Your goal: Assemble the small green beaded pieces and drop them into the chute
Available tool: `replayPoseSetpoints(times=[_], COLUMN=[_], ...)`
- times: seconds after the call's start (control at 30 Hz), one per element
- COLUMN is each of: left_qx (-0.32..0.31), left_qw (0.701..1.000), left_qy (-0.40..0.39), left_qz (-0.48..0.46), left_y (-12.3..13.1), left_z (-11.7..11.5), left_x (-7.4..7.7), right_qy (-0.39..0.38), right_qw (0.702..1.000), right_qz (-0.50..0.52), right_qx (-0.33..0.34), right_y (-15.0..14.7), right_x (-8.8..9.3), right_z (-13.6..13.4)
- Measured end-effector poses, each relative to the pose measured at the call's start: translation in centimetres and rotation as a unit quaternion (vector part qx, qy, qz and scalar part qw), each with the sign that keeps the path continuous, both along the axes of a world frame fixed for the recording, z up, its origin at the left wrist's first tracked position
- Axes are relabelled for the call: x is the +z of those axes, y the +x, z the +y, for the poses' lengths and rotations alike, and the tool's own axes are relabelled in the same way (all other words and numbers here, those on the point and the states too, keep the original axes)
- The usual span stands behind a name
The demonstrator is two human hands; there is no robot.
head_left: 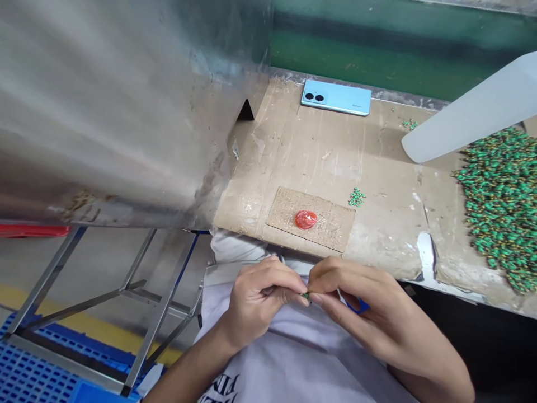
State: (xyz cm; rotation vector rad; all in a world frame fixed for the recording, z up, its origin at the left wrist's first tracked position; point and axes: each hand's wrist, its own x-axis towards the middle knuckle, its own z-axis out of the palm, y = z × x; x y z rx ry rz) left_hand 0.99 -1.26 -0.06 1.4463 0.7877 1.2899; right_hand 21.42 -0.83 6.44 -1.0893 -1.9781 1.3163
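Close in front of my body, my left hand (pixel 268 294) and my right hand (pixel 361 302) meet at the fingertips. Both pinch one tiny green piece (pixel 306 296), mostly hidden by the fingers; its exact kind cannot be made out. Just beyond the hands, a glossy red lump (pixel 306 219) sits on a small cardboard rectangle (pixel 333 232). To the right of that card lies a little cluster of green pieces (pixel 357 197). A large heap of similar green and gold pieces (pixel 503 207) covers the right side of the cardboard-topped table.
A light blue phone (pixel 339 98) lies face down at the table's back edge. From the right, a whitish translucent tube-like object (pixel 465 115) slants over the table. A big metal panel (pixel 126 112) stands at left, above a metal stool frame (pixel 142 308) and blue crates (pixel 37 364).
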Motion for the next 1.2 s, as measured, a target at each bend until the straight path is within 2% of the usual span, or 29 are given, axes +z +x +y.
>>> replayPoseSetpoints(times=[0.27, 0.4, 0.53, 0.67, 0.9, 1.2], left_qx=[0.026, 0.020, 0.005, 0.001, 0.004, 0.051], left_qw=[0.999, 1.000, 0.999, 0.993, 0.988, 0.984], left_qy=[0.039, 0.003, -0.051, -0.098, -0.093, -0.053], left_qz=[0.020, 0.012, 0.005, 0.063, 0.126, 0.164], left_y=[-0.4, -0.5, -0.5, -0.7, -0.7, -0.2], left_z=[-0.2, -0.1, -0.1, -0.4, -0.8, -0.3], left_x=[0.1, 0.6, 1.3, 2.3, 3.5, 3.6], right_qy=[0.010, 0.041, 0.112, 0.225, 0.335, 0.342], right_qw=[1.000, 0.997, 0.992, 0.973, 0.939, 0.938], right_qz=[0.014, 0.058, 0.056, 0.004, -0.062, -0.054], right_qx=[-0.012, -0.021, -0.026, -0.048, -0.039, -0.033], right_y=[-0.3, -0.5, -0.4, -0.3, 0.4, 0.4], right_x=[-0.5, -1.2, -2.0, -2.6, -3.7, -4.0], right_z=[-0.5, -0.6, -0.5, -0.5, -1.2, -1.3])
